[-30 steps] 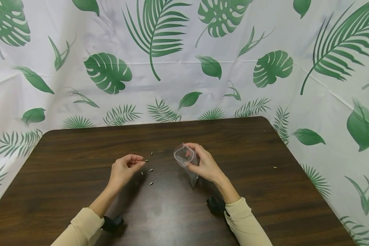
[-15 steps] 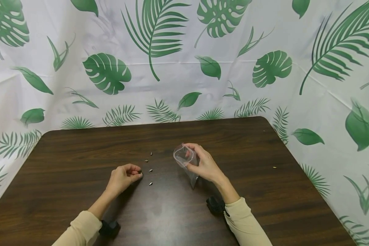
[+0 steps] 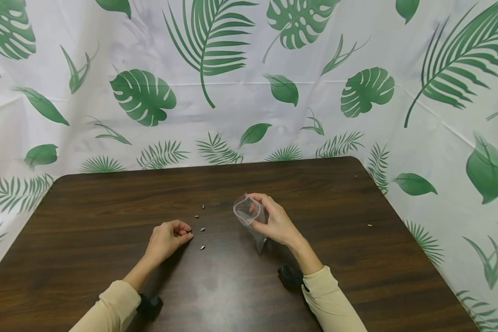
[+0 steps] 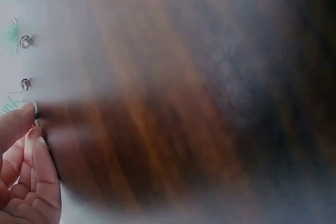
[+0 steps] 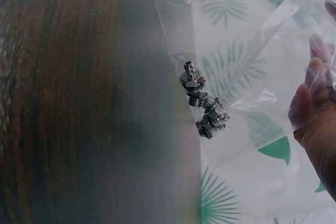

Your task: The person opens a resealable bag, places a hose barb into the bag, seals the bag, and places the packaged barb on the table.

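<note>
My left hand (image 3: 166,240) is low over the table, thumb and fingertips pinching a small metal hex fitting (image 4: 37,123) mostly hidden between them. Several similar fittings lie loose just beyond and to the right of it, among them a near fitting (image 3: 203,247) and a far fitting (image 3: 204,206). With my right hand (image 3: 277,224) I hold a clear zip bag (image 5: 236,35) by its upper part, its mouth spread and facing left. At the bag's bottom several silver hex fittings (image 5: 212,108) with nipple ends are bunched together.
The dark wood-grain table (image 3: 315,193) spreads under both hands. A tiny yellowish scrap (image 3: 370,225) lies at the right. Behind the table hangs a white leaf-print cloth (image 3: 240,110). Black wrist devices (image 3: 290,276) sit below both hands.
My left hand has moved slightly nearer and down onto the fitting closest to it, which the fingertips now cover. The right hand and the bag have stayed put.
</note>
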Available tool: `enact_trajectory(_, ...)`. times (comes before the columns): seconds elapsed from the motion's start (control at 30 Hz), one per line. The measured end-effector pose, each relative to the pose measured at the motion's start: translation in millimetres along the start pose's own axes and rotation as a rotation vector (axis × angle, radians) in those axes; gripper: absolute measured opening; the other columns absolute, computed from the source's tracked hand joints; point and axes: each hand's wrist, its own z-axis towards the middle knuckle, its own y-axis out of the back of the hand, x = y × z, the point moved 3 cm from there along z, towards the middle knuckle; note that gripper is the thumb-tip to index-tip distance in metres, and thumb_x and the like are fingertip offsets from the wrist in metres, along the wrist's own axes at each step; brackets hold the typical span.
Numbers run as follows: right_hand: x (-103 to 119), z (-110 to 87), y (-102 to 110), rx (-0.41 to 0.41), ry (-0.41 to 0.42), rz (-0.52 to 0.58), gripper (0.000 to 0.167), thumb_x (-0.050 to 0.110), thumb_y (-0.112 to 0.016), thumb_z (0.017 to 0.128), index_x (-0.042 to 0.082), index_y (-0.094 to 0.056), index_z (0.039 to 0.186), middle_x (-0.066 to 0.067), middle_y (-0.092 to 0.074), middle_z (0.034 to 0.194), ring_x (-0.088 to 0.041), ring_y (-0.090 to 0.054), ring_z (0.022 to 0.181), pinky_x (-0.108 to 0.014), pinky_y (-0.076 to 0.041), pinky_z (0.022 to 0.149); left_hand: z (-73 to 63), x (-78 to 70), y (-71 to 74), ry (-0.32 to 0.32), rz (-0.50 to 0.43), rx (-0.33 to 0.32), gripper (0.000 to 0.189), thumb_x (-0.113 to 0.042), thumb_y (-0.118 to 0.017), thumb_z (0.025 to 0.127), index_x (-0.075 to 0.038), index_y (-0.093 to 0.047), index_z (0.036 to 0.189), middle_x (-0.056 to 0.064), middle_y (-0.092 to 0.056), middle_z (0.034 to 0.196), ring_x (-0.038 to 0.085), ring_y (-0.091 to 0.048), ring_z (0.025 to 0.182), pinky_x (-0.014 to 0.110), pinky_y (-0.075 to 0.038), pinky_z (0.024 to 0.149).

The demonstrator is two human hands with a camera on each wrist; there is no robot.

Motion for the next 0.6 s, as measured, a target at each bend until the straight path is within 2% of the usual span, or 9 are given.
enact_trajectory(0.17, -24, 1.0, -5, -0.004, 0.002, -0.001, 0.060, -0.007, -0.070, 0.075, 0.000, -0.047, 0.130, -0.018, -0.057, 0.102, -0.024, -0.053, 0.089, -0.027, -0.045, 0.073, 0.1, -1.0, 0.3, -0.015, 0.017, -0.012, 0.007, -0.013, -0.075, 0.077, -0.011, -0.069, 0.078, -0.005, -0.065, 0.069, 0.005, -0.058, 0.062, 0.027, -0.043, 0.061)
enact_trajectory(0.33, -27, 0.1, -5, -0.009, 0.025, 0.011, 0.060, -0.002, -0.071, 0.076, 0.007, -0.048, 0.131, -0.012, -0.057, 0.102, -0.020, -0.053, 0.089, -0.027, -0.045, 0.073, 0.1, -0.1, -0.6, -0.017, 0.036, -0.015, 0.008, -0.015, -0.075, 0.078, -0.011, -0.068, 0.076, -0.006, -0.062, 0.066, 0.006, -0.053, 0.060, 0.026, -0.040, 0.058)
enact_trajectory(0.6, -26, 0.1, -3, -0.021, 0.065, 0.014, 0.057, -0.002, -0.069, 0.076, 0.008, -0.049, 0.129, -0.009, -0.057, 0.099, -0.017, -0.053, 0.086, -0.027, -0.046, 0.071, -1.0, -1.8, 1.7, 0.011, 0.031, -0.017, 0.011, -0.019, -0.073, 0.082, -0.010, -0.069, 0.077, -0.004, -0.063, 0.065, 0.007, -0.050, 0.057, 0.026, -0.039, 0.055)
